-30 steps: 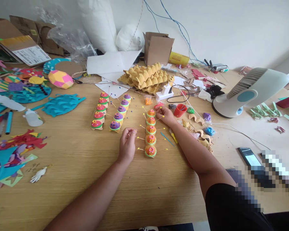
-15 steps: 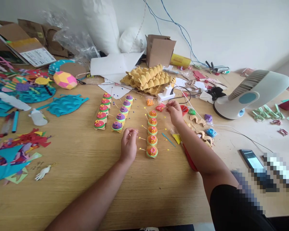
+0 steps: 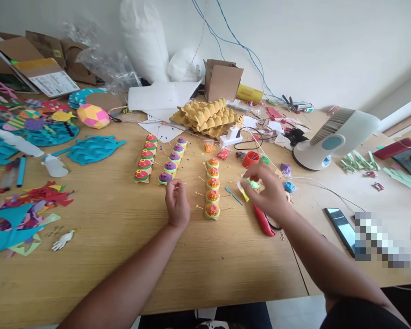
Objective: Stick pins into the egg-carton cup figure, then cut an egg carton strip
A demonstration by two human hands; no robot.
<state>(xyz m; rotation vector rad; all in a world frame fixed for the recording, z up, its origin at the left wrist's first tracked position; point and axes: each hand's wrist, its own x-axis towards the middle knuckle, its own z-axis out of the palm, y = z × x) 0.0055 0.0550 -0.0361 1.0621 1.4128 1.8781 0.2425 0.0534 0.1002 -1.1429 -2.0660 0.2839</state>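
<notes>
My left hand (image 3: 177, 204) is closed, fingertips pressed together, left of a row of orange clay-covered egg-carton cups (image 3: 213, 195). Whatever it may pinch is too small to make out. My right hand (image 3: 270, 192), slightly blurred, hovers right of that row with thumb and fingers apart and nothing visible between them. Yellow-tipped pins stick out from both sides of the orange row. Behind my left hand stand a row of purple cups (image 3: 174, 157) and a row of red cups (image 3: 144, 163). Near my right hand lie a blue stick tool (image 3: 233, 196) and a red-handled tool (image 3: 263, 220).
Past my right hand are a red cup (image 3: 251, 159) and small bags of coloured clay (image 3: 285, 169). Egg trays (image 3: 205, 116) are stacked at the back, near a white power strip (image 3: 230, 136). A fan (image 3: 332, 139) and a phone (image 3: 340, 230) stand and lie rightward. Paper scraps (image 3: 44, 201) lie left.
My right hand has drawn back toward me and slightly right, and its fingers have parted. The left hand stays closed near the rows. The camera view has shifted a little.
</notes>
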